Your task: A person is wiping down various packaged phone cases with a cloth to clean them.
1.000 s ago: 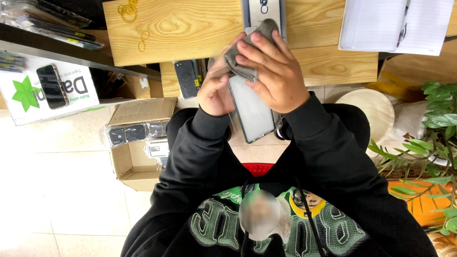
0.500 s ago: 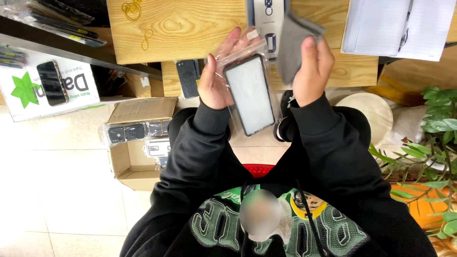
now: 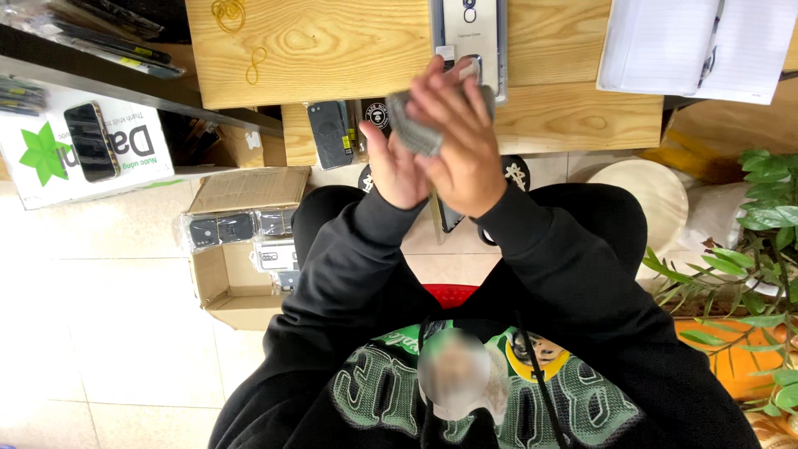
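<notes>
A cardboard box (image 3: 241,249) of packed phone cases sat on the floor at the left. The left hand (image 3: 397,170) rose before the tabletop (image 3: 332,50), its fingers curled round the edge of a flat phone-shaped slab (image 3: 445,218), which hung down between the wrists, mostly hidden. The right hand (image 3: 461,145) pressed a grey cloth (image 3: 416,125) against it, fingers closed on the cloth. The slab looked stiff, smooth and probably slippery and breakable, best held by its side edges; the cloth looked soft and light. A white notebook (image 3: 690,46) lay at the right, a green plant (image 3: 761,224) below it.
</notes>
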